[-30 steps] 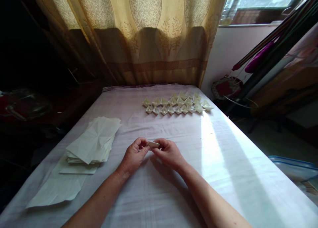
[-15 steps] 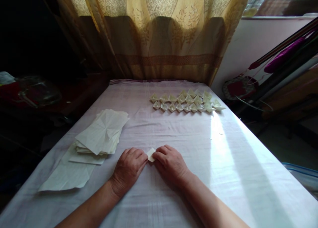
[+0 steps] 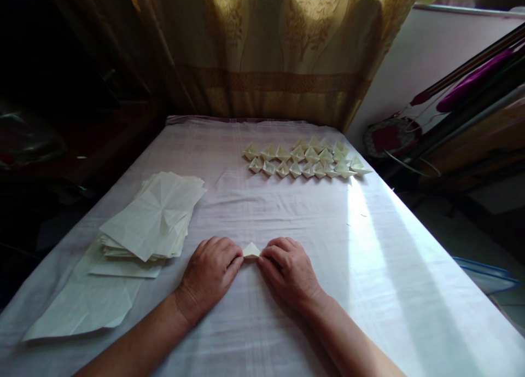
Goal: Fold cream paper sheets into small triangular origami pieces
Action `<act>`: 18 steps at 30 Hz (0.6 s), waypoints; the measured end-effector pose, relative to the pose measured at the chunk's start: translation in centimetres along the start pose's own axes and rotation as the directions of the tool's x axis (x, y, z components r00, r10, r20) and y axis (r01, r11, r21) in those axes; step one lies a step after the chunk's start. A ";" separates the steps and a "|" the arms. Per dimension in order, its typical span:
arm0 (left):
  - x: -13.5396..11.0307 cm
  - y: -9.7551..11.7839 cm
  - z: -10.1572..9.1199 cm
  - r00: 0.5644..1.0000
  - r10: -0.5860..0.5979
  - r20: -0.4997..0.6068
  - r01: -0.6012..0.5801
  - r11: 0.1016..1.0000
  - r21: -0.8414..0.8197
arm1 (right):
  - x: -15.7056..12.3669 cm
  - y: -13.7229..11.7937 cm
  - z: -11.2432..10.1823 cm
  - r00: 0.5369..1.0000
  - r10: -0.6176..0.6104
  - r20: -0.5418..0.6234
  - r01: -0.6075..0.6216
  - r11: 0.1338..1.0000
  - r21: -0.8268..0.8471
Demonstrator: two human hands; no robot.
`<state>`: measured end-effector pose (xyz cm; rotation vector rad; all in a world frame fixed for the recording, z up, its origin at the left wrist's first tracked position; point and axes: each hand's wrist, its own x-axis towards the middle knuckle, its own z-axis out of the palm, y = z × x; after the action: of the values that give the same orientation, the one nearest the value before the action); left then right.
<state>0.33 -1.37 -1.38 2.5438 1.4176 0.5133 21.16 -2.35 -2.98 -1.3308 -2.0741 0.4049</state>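
Between my two hands, just above the cloth, is a small folded paper (image 3: pixel 251 250) with a peaked top. My left hand (image 3: pixel 211 273) pinches its left corner between thumb and fingers. At the right corner, my right hand (image 3: pixel 289 267) grips it the same way. The paper's ends are hidden under the fingertips. To the left of my left hand lies a stack of creased white paper sheets (image 3: pixel 151 215). Farther off, at the back right, folded paper boats (image 3: pixel 295 161) stand in rows.
A pale checked cloth (image 3: pixel 229 202) covers the table. Patterned gold curtains (image 3: pixel 270 54) hang behind the far edge. A round patterned item (image 3: pixel 389 138) and dark poles are beyond the right edge. A blue-edged clear plastic thing (image 3: pixel 486 273) lies lower right, beside the table.
The diamond-shaped paper now shows a lower, peaked triangular shape, and my hands are slightly farther apart. The camera view has tipped downward.
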 end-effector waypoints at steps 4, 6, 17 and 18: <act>0.9 0.1 -0.5 0.994 -0.040 0.097 0.040 0.999 0.001 | -0.3 -0.3 0.3 0.996 0.076 -0.040 -0.076 0.997 0.003; 1.3 0.1 -0.6 0.992 -0.047 0.117 0.042 0.998 0.044 | -0.3 -0.7 0.5 0.991 0.121 -0.065 -0.123 0.992 -0.034; 1.5 -0.1 0.6 0.999 0.023 0.049 -0.034 0.972 0.232 | 0.2 -1.8 1.1 0.974 0.195 -0.112 -0.217 0.946 -0.241; 1.6 0.0 0.7 0.999 0.023 0.045 -0.033 0.971 0.235 | 0.2 -1.8 1.1 0.974 0.195 -0.116 -0.218 0.945 -0.243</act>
<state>1.31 -0.02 -1.67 2.7421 1.5117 0.3085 19.14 -2.92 -2.73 -1.6954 -1.9670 0.1643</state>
